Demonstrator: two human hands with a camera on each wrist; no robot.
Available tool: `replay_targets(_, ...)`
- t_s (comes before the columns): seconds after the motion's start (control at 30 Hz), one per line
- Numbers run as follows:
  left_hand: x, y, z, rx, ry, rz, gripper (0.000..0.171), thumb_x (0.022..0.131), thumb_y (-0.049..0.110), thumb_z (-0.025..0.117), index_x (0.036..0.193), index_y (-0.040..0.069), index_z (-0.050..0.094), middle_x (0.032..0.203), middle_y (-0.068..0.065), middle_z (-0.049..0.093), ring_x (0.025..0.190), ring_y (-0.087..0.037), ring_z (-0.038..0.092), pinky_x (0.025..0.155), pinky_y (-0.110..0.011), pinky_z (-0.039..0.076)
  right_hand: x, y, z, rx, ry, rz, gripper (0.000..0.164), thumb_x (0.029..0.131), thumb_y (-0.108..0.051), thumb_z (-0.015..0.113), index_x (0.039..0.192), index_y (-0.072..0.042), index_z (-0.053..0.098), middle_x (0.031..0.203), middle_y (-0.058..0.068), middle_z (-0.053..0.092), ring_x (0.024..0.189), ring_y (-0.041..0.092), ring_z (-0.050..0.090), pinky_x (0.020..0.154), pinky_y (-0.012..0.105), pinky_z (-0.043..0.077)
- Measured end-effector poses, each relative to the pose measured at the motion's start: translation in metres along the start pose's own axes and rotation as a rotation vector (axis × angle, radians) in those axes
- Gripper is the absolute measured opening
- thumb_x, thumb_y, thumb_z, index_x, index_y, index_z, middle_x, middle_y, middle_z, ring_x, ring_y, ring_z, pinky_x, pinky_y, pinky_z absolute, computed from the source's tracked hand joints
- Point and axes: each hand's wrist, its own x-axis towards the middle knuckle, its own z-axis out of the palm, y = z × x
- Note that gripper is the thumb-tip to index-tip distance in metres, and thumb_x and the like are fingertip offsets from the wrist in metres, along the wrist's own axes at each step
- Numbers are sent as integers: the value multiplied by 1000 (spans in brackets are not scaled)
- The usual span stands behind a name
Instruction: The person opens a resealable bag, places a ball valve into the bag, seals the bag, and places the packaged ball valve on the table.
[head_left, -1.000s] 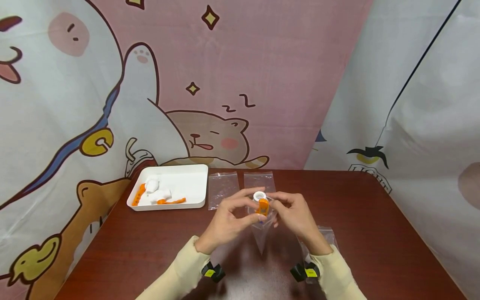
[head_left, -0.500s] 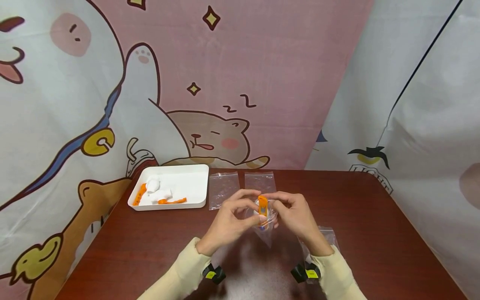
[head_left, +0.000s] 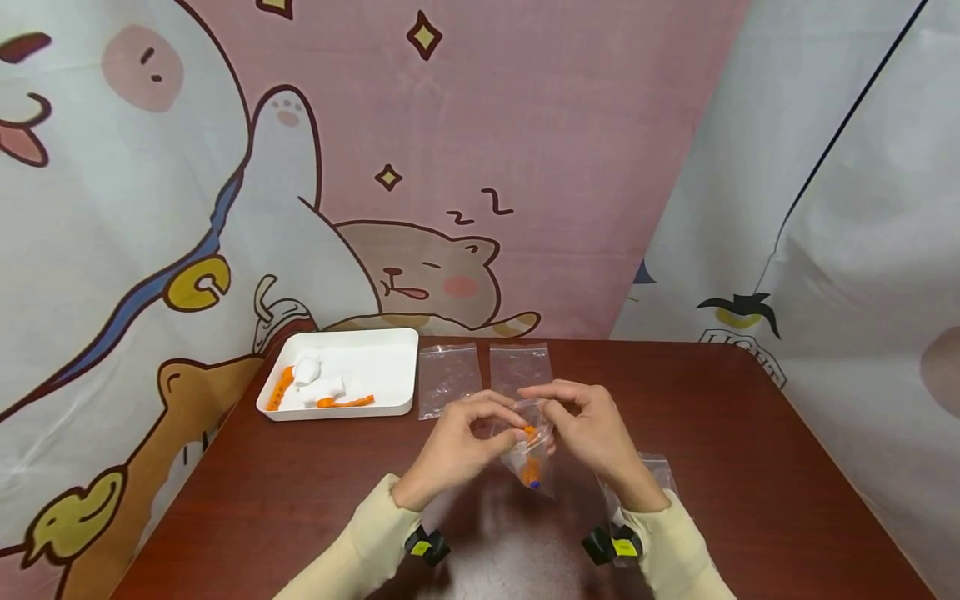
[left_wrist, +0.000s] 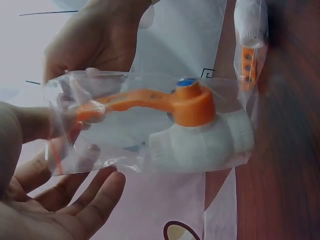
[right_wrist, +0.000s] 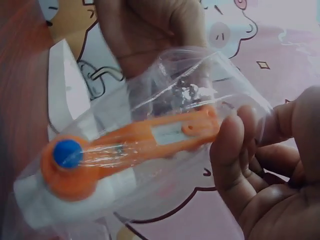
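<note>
A white plastic ball valve (left_wrist: pixel 200 142) with an orange lever handle and blue cap lies inside a clear zip bag (left_wrist: pixel 132 162). In the head view the bag hangs above the table with the valve (head_left: pixel 532 471) low in it. My left hand (head_left: pixel 459 437) reaches into the bag's mouth, finger and thumb at the end of the orange handle (right_wrist: pixel 130 142). My right hand (head_left: pixel 592 425) pinches the bag's edge at its mouth; in the right wrist view its fingers (right_wrist: pixel 227 145) hold the film beside the handle's end.
A white tray (head_left: pixel 386 362) at the back left holds two white valves with orange handles. Two flat clear bags (head_left: pixel 447 379) (head_left: pixel 519 362) lie at the table's back edge. Another bag (head_left: pixel 658 468), with a valve (left_wrist: pixel 249 25) in it, lies by my right forearm.
The ball valve has gone down into the bag, turning from upright above the mouth to low inside. My left fingers have followed the handle down; my right hand stays at the bag's edge.
</note>
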Motion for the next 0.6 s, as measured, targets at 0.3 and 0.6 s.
replay_targets(0.3,-4,32,-7,-11,35,-28,7,83,5,69,89,7,70,98,-3,68,86,-18,62,74,-28,53,0,-1,-2,-14,-23,-38,32,92,-3,51,105,-24,71,92,2,65,46,23,55,46,39,51)
replay_targets(0.6,2,40,-13,7,82,70,11,85,7,68,92,3,62,89,-9,70,74,-21,65,63,-32,53,-6,-32,-7,-11,-134,-115,25,92,2,52,109,-7,69,87,11,61,49,22,55,46,34,51)
